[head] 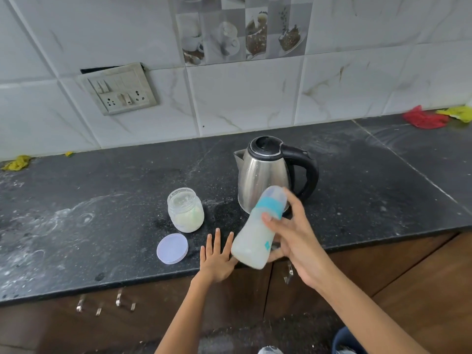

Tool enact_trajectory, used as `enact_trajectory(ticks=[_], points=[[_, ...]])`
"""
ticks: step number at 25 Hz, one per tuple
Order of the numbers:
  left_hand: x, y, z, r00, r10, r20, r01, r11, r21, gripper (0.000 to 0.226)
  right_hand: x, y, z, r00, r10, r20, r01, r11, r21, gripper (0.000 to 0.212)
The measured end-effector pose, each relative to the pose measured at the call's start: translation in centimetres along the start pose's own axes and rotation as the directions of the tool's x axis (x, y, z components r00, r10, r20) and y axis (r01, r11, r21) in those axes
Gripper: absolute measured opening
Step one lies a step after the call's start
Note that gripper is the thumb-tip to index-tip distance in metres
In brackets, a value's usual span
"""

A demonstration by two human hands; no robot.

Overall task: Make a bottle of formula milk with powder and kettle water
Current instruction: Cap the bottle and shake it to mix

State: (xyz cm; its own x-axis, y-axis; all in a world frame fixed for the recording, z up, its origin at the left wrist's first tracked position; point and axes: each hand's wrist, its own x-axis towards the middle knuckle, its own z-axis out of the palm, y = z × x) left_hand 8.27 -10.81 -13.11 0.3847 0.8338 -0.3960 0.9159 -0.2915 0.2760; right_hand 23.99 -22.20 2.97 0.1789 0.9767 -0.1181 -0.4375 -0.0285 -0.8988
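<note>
— Can you read any words or numbers here?
— No. The baby bottle [258, 231] has a small blue mark, but it is too blurry to read. The kettle [265, 175] shows no words.

The wall [242, 98] is clad in white marble-effect tiles, with a band of printed cup-motif tiles [240, 34] at the top. A grey switch and socket plate [118, 89] sits loose in its opening on the left. The black stone worktop [102, 200] carries pale powdery smears. Brown wooden cabinet doors [408, 277] with metal handles [106, 304] run below its front edge.
</note>
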Motion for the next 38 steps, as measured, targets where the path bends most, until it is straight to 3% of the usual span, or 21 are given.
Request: enact_trajectory(ticks=[3,7,9,11,13,15,18,22,25,26,29,30,33,36,38], points=[[0.2,0.0,-0.2,0.999,0.032,0.022,-0.031,0.999,-0.037,0.063,0.9,-0.6,-0.4,0.962,-0.098,-0.254,0.159,0.959,0.234,0.066],[-0.3,0.1,0.0,0.999,-0.002,-0.034,0.003,1.0,0.012,0.069,-0.1,0.8,0.4,0.998,-0.026,-0.062,0.025,0.999,-0.02,0.079],[-0.3,0.2,-0.2,1.0,0.02,-0.022,-0.021,1.0,-0.013,0.066,0.5,1.2,0.0,0.979,-0.118,-0.166,0.142,0.98,0.14,0.066],[-0.4,0.4,-0.3,1.0,0.026,-0.01,-0.027,0.999,-0.03,0.063,0.8,0.7,0.1,0.964,-0.092,-0.249,0.154,0.958,0.241,0.05],[-0.7,0.3,-0.2,1.0,0.012,-0.02,-0.011,1.0,0.015,0.064,0.5,1.2,0.3,0.992,-0.043,-0.12,0.045,0.999,0.018,0.058],[-0.7,0.3,-0.1,0.999,0.014,-0.05,-0.012,0.999,0.032,0.066,0.3,1.4,0.3,0.994,-0.091,-0.058,0.085,0.991,-0.104,0.074],[-0.6,0.6,-0.4,0.999,0.026,-0.041,-0.027,0.999,-0.036,0.062,1.0,0.6,0.0,0.963,-0.174,-0.206,0.194,0.977,0.083,0.064],[-0.7,0.3,0.1,0.998,-0.01,-0.059,0.013,0.999,0.051,0.065,0.4,0.9,0.6,0.993,-0.114,-0.029,0.111,0.99,-0.086,0.074],[-0.5,0.4,0.0,0.999,0.026,-0.042,-0.028,0.999,-0.04,0.063,1.5,0.2,0.0,0.944,-0.2,-0.261,0.242,0.961,0.137,0.06],[-0.5,0.4,0.0,0.999,0.026,-0.041,-0.028,0.999,-0.046,0.063,1.4,-0.1,0.1,0.945,-0.18,-0.274,0.223,0.965,0.136,0.059],[-0.4,0.1,0.4,0.998,-0.004,-0.067,0.005,1.0,0.007,0.065,0.4,0.6,0.2,0.991,-0.124,-0.04,0.12,0.988,-0.102,0.07],[-0.3,0.1,0.5,0.997,-0.003,-0.071,0.003,1.0,0.007,0.065,0.5,0.7,0.0,0.989,-0.146,-0.04,0.142,0.987,-0.075,0.069],[-0.2,0.3,0.1,0.999,0.026,-0.045,-0.028,0.999,-0.041,0.062,1.4,-0.1,-0.5,0.947,-0.192,-0.258,0.233,0.963,0.139,0.057],[-0.6,0.3,0.1,0.998,0.011,-0.055,-0.012,1.0,-0.014,0.065,0.8,0.3,-0.3,0.992,-0.111,-0.051,0.108,0.992,-0.068,0.073],[-0.6,0.2,0.1,0.998,0.009,-0.058,-0.01,1.0,-0.01,0.066,0.7,0.2,-0.6,0.984,-0.17,-0.052,0.168,0.985,-0.037,0.069]])
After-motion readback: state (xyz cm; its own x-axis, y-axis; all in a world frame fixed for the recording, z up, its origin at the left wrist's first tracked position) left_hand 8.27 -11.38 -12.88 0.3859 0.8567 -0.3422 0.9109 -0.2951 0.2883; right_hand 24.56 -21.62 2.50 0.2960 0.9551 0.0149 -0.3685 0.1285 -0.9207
